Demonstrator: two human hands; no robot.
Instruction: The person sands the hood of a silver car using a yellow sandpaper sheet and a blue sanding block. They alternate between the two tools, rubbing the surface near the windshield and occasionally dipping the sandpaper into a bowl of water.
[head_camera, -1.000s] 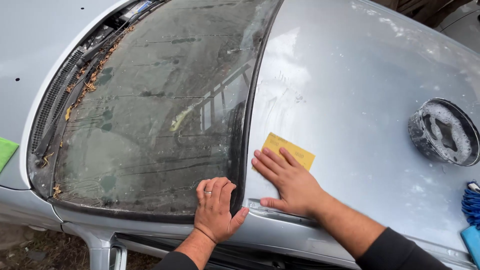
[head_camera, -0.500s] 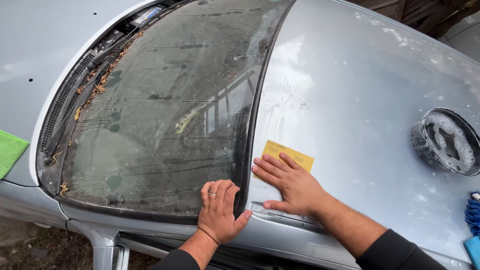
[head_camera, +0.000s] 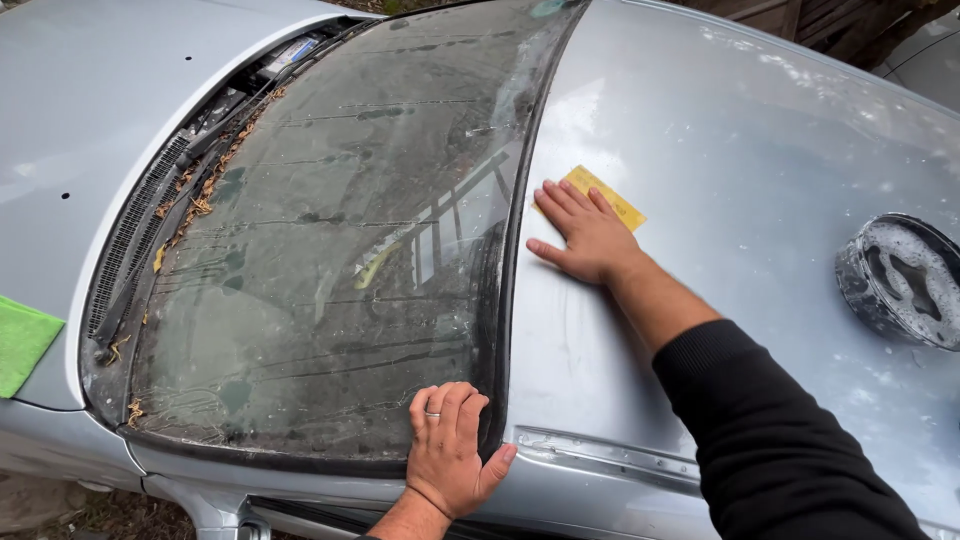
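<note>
Item: yellow sanding sheet (head_camera: 612, 199), thin, flexible, light; on silver car roof (head_camera: 760, 130) beside windshield (head_camera: 330, 250). My right hand (head_camera: 585, 235) presses it, open-palmed. My left hand (head_camera: 447, 455), open, rests on windshield corner. Best held flat under fingers.

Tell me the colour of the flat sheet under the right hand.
Yellow. The sheet lies on the silver car roof, partly under the right hand; head view.
</note>
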